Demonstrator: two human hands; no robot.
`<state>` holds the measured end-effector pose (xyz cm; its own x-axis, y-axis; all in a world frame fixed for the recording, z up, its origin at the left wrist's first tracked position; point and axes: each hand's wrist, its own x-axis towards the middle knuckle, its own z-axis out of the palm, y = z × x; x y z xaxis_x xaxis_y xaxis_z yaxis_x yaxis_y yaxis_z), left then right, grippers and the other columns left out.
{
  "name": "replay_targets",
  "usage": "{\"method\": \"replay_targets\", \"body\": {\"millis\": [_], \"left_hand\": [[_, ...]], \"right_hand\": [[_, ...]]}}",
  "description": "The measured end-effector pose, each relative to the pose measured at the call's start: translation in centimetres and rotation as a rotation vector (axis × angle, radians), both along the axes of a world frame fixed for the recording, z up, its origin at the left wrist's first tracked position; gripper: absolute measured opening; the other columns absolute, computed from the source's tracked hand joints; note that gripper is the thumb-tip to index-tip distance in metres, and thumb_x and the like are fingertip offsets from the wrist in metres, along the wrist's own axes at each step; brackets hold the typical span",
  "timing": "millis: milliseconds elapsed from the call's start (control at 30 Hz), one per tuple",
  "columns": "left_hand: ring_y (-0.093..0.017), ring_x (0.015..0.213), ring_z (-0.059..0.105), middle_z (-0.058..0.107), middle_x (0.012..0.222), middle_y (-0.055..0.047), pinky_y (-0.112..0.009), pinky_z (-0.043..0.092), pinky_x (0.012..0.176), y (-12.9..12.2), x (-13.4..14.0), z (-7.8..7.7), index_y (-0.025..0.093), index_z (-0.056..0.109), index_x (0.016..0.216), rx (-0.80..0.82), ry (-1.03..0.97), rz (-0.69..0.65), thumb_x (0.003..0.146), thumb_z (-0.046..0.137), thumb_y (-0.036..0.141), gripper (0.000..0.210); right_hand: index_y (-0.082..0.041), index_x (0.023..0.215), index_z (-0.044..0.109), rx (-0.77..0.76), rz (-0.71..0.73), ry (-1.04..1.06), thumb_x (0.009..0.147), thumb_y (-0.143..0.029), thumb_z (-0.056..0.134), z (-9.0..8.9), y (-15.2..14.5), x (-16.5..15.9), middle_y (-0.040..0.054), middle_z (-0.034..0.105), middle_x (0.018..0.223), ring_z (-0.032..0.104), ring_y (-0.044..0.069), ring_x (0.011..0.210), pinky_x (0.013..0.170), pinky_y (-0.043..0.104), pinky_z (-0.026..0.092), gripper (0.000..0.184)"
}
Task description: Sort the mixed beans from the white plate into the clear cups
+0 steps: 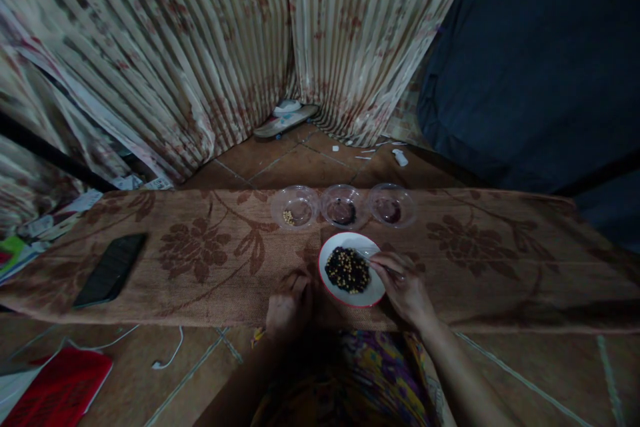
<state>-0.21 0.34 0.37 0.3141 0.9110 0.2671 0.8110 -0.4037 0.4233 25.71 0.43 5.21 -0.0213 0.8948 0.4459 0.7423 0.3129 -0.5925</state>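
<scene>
A white bowl with a red rim (376,293) stands near the front edge of the cloth-covered table. Inside it lies a heap of dark beans mixed with pale yellow ones (349,269). My right hand (403,287) is closed on a thin metal utensil (367,254), its tip over the beans; its exact kind is too small to tell. My left hand (289,303) rests curled on the table, left of the bowl, with nothing visible in it. Behind the bowl stand three clear plastic bowls: the left one (305,200) holds yellow beans, the middle one (330,195) dark beans, the right one (383,195) reddish-dark beans.
A dark phone (111,269) lies at the table's left end. Beyond the table are a striped curtain (235,27), a skateboard (286,121) and white scraps (399,157) on the tiled floor. A red item (65,387) and a white cable (175,350) lie at the lower left.
</scene>
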Motion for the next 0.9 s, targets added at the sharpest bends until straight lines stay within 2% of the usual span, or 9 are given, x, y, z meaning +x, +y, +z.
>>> {"method": "replay_targets", "body": {"millis": [233,567,900], "left_hand": [[-0.015,0.081,0.059,0.062,0.086,-0.002,-0.025,0.046,0.071,-0.05,0.03,0.04,0.022,0.056,0.086,-0.008,-0.004,0.01,0.094,0.043,0.021,0.016],[-0.016,0.084,0.059,0.063,0.088,-0.003,-0.026,0.047,0.073,0.03,-0.05,-0.11,0.022,0.057,0.089,-0.008,0.005,0.005,0.094,0.043,0.021,0.015],[-0.015,0.082,0.06,0.063,0.087,-0.002,-0.026,0.047,0.07,-0.02,0.1,-0.16,0.023,0.057,0.088,-0.032,0.005,0.034,0.095,0.042,0.023,0.017]], "right_hand": [[-0.024,0.091,0.069,-0.019,0.031,-0.014,0.095,-0.034,0.053,-0.3,0.06,-0.05,0.0025,0.073,0.091,0.065,0.019,0.086,0.079,0.034,0.047,0.02],[-0.024,0.09,0.07,0.034,0.011,-0.045,0.095,-0.035,0.053,-0.68,0.22,-0.19,0.0025,0.073,0.088,0.065,0.019,0.084,0.077,0.035,0.046,0.021],[-0.024,0.091,0.069,0.011,0.028,-0.068,0.095,-0.035,0.052,-0.12,-0.41,0.29,0.0028,0.073,0.09,0.065,0.02,0.085,0.079,0.036,0.046,0.021]]}}
